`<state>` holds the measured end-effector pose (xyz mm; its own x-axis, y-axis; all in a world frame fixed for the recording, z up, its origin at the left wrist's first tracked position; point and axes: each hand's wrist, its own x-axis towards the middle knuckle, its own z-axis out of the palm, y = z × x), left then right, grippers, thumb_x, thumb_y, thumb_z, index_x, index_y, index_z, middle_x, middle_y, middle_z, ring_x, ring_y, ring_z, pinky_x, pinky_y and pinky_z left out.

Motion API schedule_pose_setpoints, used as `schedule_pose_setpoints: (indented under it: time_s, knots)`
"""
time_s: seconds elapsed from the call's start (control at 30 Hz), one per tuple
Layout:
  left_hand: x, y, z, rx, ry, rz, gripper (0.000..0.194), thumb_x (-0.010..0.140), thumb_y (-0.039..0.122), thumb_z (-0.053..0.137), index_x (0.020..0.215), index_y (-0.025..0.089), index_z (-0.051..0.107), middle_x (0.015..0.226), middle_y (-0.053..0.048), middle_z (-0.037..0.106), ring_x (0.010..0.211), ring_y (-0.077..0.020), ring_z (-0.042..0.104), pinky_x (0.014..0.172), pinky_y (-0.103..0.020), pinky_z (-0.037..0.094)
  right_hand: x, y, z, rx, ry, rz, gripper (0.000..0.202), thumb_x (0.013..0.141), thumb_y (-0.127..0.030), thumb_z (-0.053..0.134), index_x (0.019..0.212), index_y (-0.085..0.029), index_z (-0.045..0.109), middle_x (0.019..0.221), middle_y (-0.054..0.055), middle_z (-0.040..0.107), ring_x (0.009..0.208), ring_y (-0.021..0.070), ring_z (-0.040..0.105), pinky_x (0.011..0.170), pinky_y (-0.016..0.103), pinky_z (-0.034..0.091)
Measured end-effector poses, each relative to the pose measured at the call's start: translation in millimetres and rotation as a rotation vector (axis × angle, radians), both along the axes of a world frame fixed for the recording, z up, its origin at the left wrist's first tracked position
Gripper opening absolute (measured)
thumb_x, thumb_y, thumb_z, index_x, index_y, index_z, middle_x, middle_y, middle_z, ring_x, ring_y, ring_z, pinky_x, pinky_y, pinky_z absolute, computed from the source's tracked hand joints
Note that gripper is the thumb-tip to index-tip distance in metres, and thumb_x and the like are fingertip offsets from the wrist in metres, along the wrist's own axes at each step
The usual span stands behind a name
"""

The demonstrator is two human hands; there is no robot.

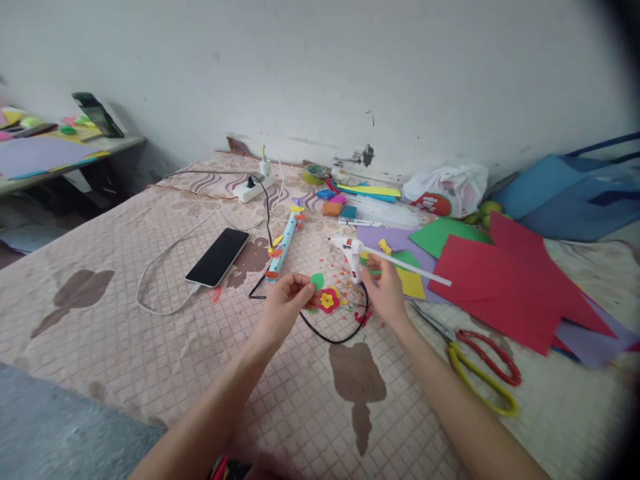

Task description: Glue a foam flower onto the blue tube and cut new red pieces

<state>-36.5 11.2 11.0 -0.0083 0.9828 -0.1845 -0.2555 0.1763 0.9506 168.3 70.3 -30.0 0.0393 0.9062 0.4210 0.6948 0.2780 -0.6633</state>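
Observation:
My left hand [290, 298] pinches a small green leaf-shaped piece [317, 281] between thumb and fingers. Just right of its fingertips is a red and yellow paper flower [329, 301]. My right hand [384, 283] is closed around the rear of a white glue gun [350, 252], whose nozzle points left and whose long white glue stick [415, 268] sticks out to the right. A black cord loops between the hands. Behind my left hand lies a light blue strip [285, 241] with orange and yellow pieces attached.
A phone [218, 257] on a white cable lies left. Red and yellow scissors [470, 353] and red sheets [500, 287] are at the right. A power strip [255, 189], tape roll [315, 175], clay blocks and plastic bag [447, 189] stand near the wall.

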Motion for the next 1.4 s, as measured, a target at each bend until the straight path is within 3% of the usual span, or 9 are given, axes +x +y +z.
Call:
schedule_pose_setpoints:
  time_s: [0.07, 0.23, 0.33, 0.5, 0.67, 0.8, 0.97, 1.13, 1.4]
  knots:
    - [2, -2, 0.5, -0.007, -0.023, -0.010, 0.021, 0.071, 0.029, 0.066, 0.076, 0.014, 0.052, 0.062, 0.000, 0.062, 0.054, -0.0091, 0.059, 0.056, -0.021, 0.048, -1, -16, 8.1, 0.060, 0.042, -0.041, 0.025, 0.085, -0.034, 0.046, 0.101, -0.016, 0.054, 0.093, 0.010, 0.060, 0.084, 0.0206, 0.056, 0.071, 0.033, 0.045]
    - [2, -12, 0.7, -0.024, -0.027, -0.030, 0.022, 0.071, 0.032, 0.067, 0.074, 0.015, 0.053, 0.061, 0.000, 0.061, 0.055, -0.0096, 0.058, 0.057, -0.022, 0.048, -15, -30, 24.6, -0.119, -0.055, 0.302, 0.011, 0.085, -0.022, 0.045, 0.086, -0.018, 0.056, 0.084, 0.004, 0.059, 0.072, 0.0151, 0.055, 0.067, 0.027, 0.044]
    - [2, -21, -0.7, -0.050, -0.022, -0.052, 0.022, 0.072, 0.032, 0.066, 0.075, 0.015, 0.054, 0.062, -0.001, 0.062, 0.057, -0.0102, 0.059, 0.058, -0.023, 0.048, -25, -20, 20.9, -0.207, -0.171, 0.377, 0.007, 0.082, -0.019, 0.049, 0.088, -0.018, 0.054, 0.091, 0.006, 0.057, 0.079, 0.0161, 0.056, 0.071, 0.028, 0.045]
    - [6, -36, -1.2, -0.092, -0.009, -0.087, 0.020, 0.074, 0.030, 0.065, 0.076, 0.014, 0.053, 0.064, -0.002, 0.063, 0.059, -0.0101, 0.059, 0.058, -0.022, 0.047, -37, -5, 8.2, -0.298, -0.301, 0.362, 0.008, 0.074, -0.012, 0.057, 0.076, -0.017, 0.052, 0.087, 0.006, 0.055, 0.074, 0.0158, 0.054, 0.069, 0.029, 0.043]
    - [13, -45, -5.9, -0.134, -0.028, -0.159, 0.021, 0.074, 0.031, 0.065, 0.075, 0.014, 0.053, 0.065, -0.003, 0.064, 0.061, -0.0111, 0.060, 0.061, -0.024, 0.049, -38, -2, 9.3, -0.294, -0.267, 0.354, 0.011, 0.074, -0.013, 0.055, 0.067, -0.018, 0.049, 0.072, 0.001, 0.056, 0.070, 0.0146, 0.052, 0.067, 0.027, 0.041]
    - [17, -49, -12.5, -0.172, -0.053, -0.179, 0.020, 0.073, 0.030, 0.065, 0.074, 0.014, 0.052, 0.066, -0.004, 0.066, 0.061, -0.0108, 0.061, 0.063, -0.024, 0.048, -30, 0, 16.0, -0.330, -0.097, 0.341, 0.003, 0.079, -0.020, 0.050, 0.079, -0.017, 0.053, 0.072, 0.000, 0.060, 0.062, 0.0118, 0.054, 0.060, 0.024, 0.041]
    - [16, -50, -16.2, -0.183, -0.085, -0.178, 0.021, 0.074, 0.031, 0.065, 0.076, 0.014, 0.052, 0.067, -0.003, 0.066, 0.062, -0.0103, 0.061, 0.063, -0.023, 0.048, -25, 2, 21.9, -0.411, 0.072, 0.391, 0.018, 0.078, -0.023, 0.053, 0.092, -0.016, 0.059, 0.077, 0.002, 0.063, 0.061, 0.0119, 0.055, 0.057, 0.023, 0.041]
    - [13, -50, -16.4, -0.195, -0.093, -0.175, 0.021, 0.074, 0.030, 0.065, 0.076, 0.013, 0.052, 0.066, -0.003, 0.065, 0.062, -0.0104, 0.060, 0.064, -0.024, 0.048, -26, 1, 23.4, -0.383, -0.044, 0.424, 0.010, 0.079, -0.023, 0.053, 0.075, -0.017, 0.060, 0.069, 0.000, 0.062, 0.060, 0.0123, 0.053, 0.057, 0.023, 0.039]
    - [11, -53, -16.5, -0.206, -0.069, -0.175, 0.018, 0.076, 0.028, 0.063, 0.075, 0.013, 0.052, 0.066, -0.004, 0.065, 0.063, -0.0111, 0.061, 0.064, -0.024, 0.048, -28, -9, 23.9, -0.139, -0.554, 0.241, 0.016, 0.083, -0.018, 0.050, 0.096, -0.019, 0.060, 0.100, 0.009, 0.058, 0.080, 0.0189, 0.057, 0.065, 0.028, 0.041]
